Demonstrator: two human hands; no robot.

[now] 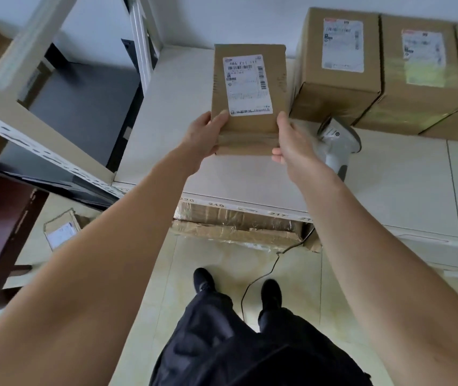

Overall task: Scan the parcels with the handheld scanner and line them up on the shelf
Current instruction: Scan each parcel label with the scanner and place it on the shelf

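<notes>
Key relation: the parcel point(248, 98) is held to the left of the row of boxes point(336, 71) that already stands along the shelf's back edge, so the open slot for it lies at the left end of that row, near the shelf's back-left corner.
Parcel's long axis: runs away from the person, toward the back wall; its labelled face points up at the camera.
Parcel and grip: both hands hold its near end, so nearly all of the box reaches beyond the fingers toward the back of the shelf point(166, 151).
Left hand point(204, 135): clasps the near-left corner, thumb lying on the top face beside the label, fingers hidden underneath.
Right hand point(290, 143): clasps the near-right edge, thumb on top, fingertips curled below the near end.
Nearer hand: the right hand is closer to the row of boxes; the left is on the free side.
Contact with shelf: I cannot tell whether the parcel is resting on it or held just above.
Scanner point(339, 140): lies on the shelf just right of the right hand, in front of the row, in nobody's grip.
Judged step: placing the parcel beside the first box.
</notes>
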